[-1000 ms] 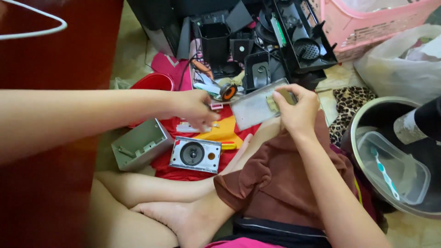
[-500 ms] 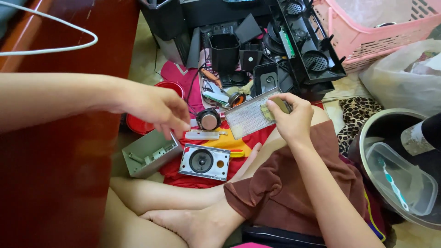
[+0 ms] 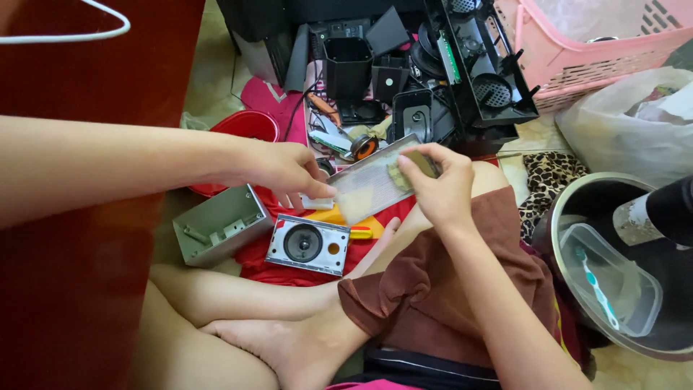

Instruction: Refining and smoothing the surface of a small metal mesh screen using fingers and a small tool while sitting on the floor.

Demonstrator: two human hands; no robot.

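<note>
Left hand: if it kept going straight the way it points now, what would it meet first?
The left hand points rightward and already touches the near end of the flat translucent panel that the right hand holds. Going on, it would push into that panel first, though depth is hard to judge.

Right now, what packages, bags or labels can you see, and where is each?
White plastic bag: right, below the pink basket; crumpled, translucent.
Dark bottle: far right, in the metal bowl; pale label.
Clear lidded container: in that bowl, rectangular.
No screens.
</note>
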